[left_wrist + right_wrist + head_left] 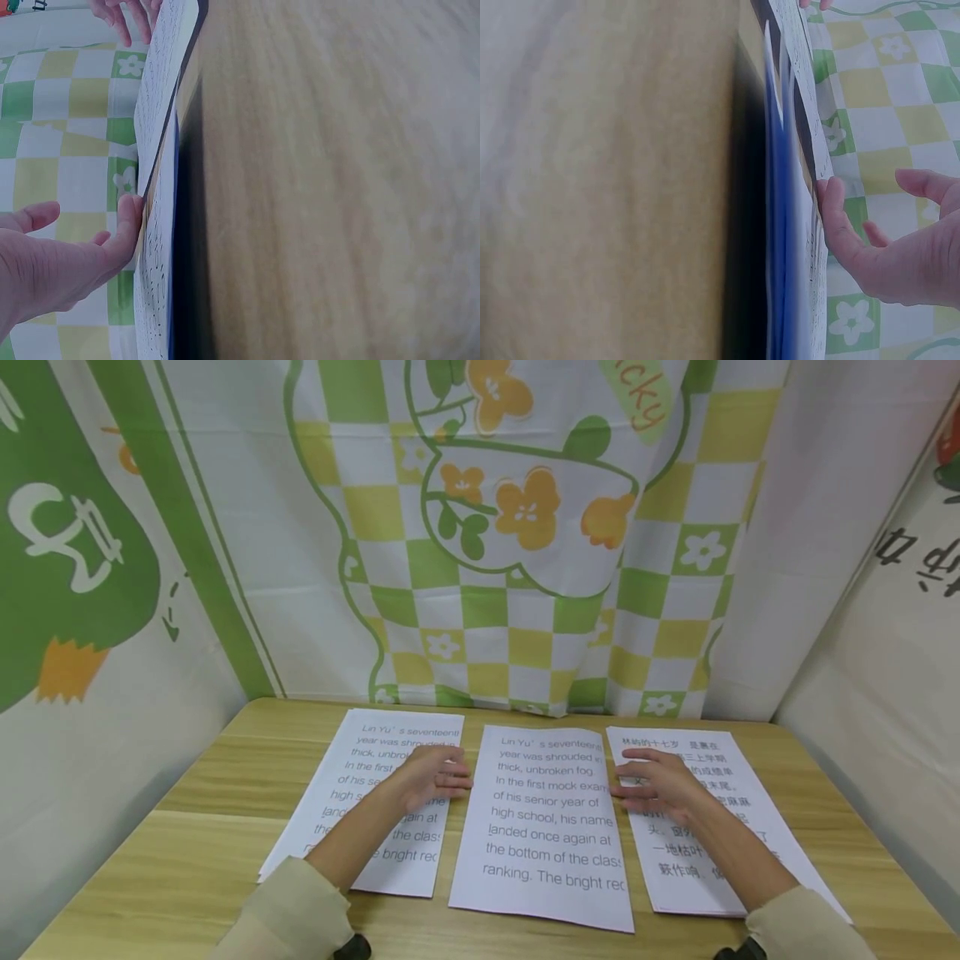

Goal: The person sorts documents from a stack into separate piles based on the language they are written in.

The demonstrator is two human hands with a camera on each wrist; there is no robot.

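Note:
Three paper stacks lie side by side in the head view. The middle stack point(551, 860) and the left stack point(397, 872) carry large English print; the right stack point(697, 893) carries Chinese print. My left hand point(429, 779) is over the left stack, its relaxed fingers reaching the left edge of the middle stack. Over the right stack, my right hand point(660, 783) has its loosely bent fingers at the middle stack's right edge. Whether the fingertips press on that paper, I cannot tell. Both wrist views show a thumb held apart from the fingers, with nothing pinched.
The stacks lie on a wood-grain table point(191, 835). Behind it hangs a green, yellow and white checked curtain point(491, 610). Printed fabric walls point(217, 635) enclose the left and right sides.

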